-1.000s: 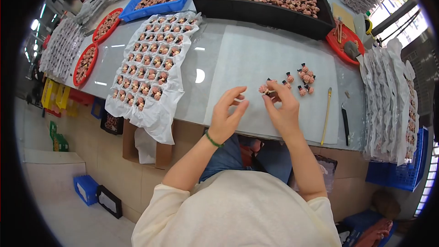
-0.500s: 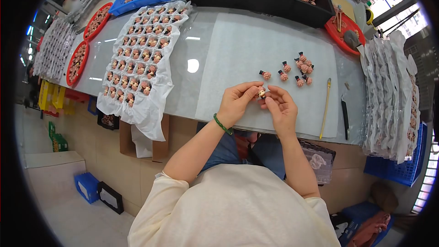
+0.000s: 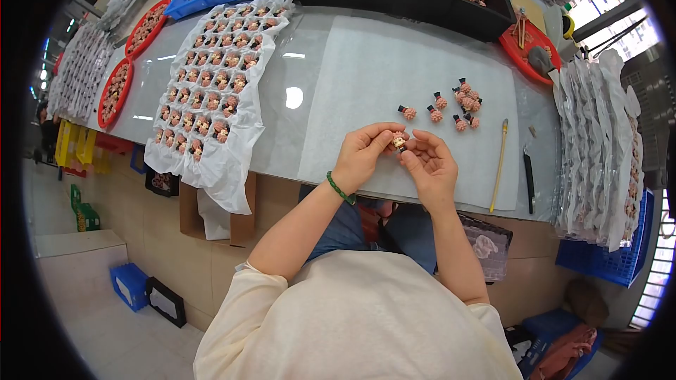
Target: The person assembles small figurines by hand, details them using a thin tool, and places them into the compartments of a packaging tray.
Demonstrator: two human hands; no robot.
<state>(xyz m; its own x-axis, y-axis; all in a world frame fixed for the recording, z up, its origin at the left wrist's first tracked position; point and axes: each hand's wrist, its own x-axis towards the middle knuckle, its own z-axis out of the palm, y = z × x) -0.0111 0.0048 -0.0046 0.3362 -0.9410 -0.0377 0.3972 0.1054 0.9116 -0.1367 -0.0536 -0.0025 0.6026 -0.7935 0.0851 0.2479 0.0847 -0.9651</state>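
Observation:
A small figurine (image 3: 399, 141) with pink curly hair and a pale face is held between my two hands above the white sheet (image 3: 352, 84). My left hand (image 3: 362, 157), a green bracelet at its wrist, pinches it from the left. On its other side, the fingers of my right hand (image 3: 429, 162) close on its lower right part. Just beyond my hands lies a single pink piece with a black top (image 3: 408, 112). Several like it form a loose group (image 3: 467, 98) to the right. On the left, a white tray (image 3: 243, 116) holds rows of figurines.
A black bin (image 3: 394, 0) and a blue tray (image 3: 182, 3) full of pieces stand at the back. Two red trays (image 3: 116, 95) are at the left. At the right are a brush (image 3: 499, 165), a black tool (image 3: 529, 179), a red plate (image 3: 524, 63) and stacked wrapped trays (image 3: 591, 155).
My left hand has moved right and closed on the figurine, which was near my right hand. One piece now lies apart beyond my hands. The view has shifted slightly.

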